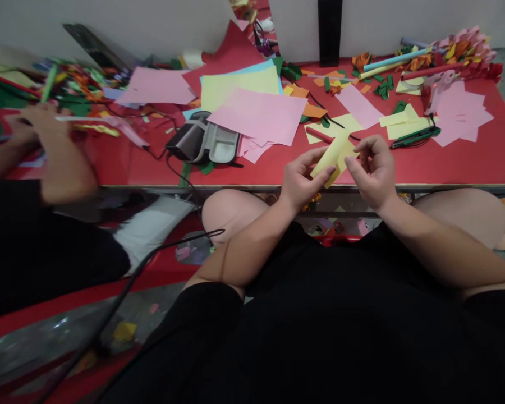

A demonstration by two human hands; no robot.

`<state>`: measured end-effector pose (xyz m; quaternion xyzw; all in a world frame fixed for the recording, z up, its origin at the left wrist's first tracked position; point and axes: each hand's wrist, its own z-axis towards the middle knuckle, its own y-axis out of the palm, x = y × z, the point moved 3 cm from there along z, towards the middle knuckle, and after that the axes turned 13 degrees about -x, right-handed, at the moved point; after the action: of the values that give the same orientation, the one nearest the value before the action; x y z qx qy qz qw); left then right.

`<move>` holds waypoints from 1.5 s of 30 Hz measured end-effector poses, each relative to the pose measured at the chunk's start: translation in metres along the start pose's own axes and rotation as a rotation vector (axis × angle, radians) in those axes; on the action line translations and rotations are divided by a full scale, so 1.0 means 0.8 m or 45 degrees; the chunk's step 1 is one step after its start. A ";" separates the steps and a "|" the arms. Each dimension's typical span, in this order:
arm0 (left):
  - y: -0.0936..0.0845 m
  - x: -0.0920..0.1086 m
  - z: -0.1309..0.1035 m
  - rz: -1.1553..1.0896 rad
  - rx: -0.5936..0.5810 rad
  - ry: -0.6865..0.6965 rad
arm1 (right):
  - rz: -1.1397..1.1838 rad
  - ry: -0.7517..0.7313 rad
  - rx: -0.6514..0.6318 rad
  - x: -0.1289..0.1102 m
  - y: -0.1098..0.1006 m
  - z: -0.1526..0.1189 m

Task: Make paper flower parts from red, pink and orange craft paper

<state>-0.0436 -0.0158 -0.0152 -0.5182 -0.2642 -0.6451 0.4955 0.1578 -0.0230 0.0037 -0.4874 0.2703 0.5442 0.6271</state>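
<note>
Just above the table's front edge, my left hand (301,178) pinches a folded piece of yellow paper (329,156) between thumb and fingers. Its left part stands up as a narrow fold, and a flap spreads to the right. My right hand (375,171) is at the flap's right corner, fingers curled and thumb and forefinger closed on the paper's edge. Behind the paper, a red rolled stick (318,134) lies partly over another yellow sheet (353,122). A green-handled cutter (416,137) rests to the right of my right hand.
Pink sheets (261,115), an open grey case (221,143) and coloured scraps cover the red table (143,174). At the right are a pink glue gun (440,92), pink star-shaped paper (463,115) and paper flowers (467,47). At left, a co-worker's hands (46,120) work near another glue gun (126,130).
</note>
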 end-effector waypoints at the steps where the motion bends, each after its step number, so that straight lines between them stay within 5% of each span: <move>1: -0.001 0.000 -0.001 0.058 -0.004 0.005 | 0.019 0.007 -0.044 -0.004 0.003 0.000; 8: -0.008 0.005 -0.002 0.455 -0.019 0.097 | 0.255 0.181 -0.147 -0.001 0.018 0.000; 14: -0.009 -0.028 0.014 -0.312 -0.206 -0.111 | 0.359 0.168 -0.200 0.010 0.016 0.003; 17: -0.009 -0.047 0.017 -0.691 -0.204 -0.364 | 0.440 0.163 -0.285 0.010 0.015 0.004; 20: -0.011 -0.049 0.016 -0.845 -0.191 -0.426 | 0.422 0.148 -0.284 0.013 0.011 0.006; 28: -0.016 -0.045 0.014 -0.671 -0.052 -0.177 | 0.186 0.165 -0.106 0.035 -0.003 0.019; 39: -0.028 -0.037 0.015 -0.579 -0.019 -0.148 | -0.282 0.041 -0.131 0.026 -0.009 0.026; 45: -0.049 -0.036 0.015 -0.576 -0.006 -0.131 | 0.019 0.047 -0.133 0.022 -0.018 0.029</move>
<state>-0.0752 0.0199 -0.0314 -0.4791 -0.3969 -0.7132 0.3230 0.1719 0.0064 0.0016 -0.5273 0.2568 0.5530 0.5917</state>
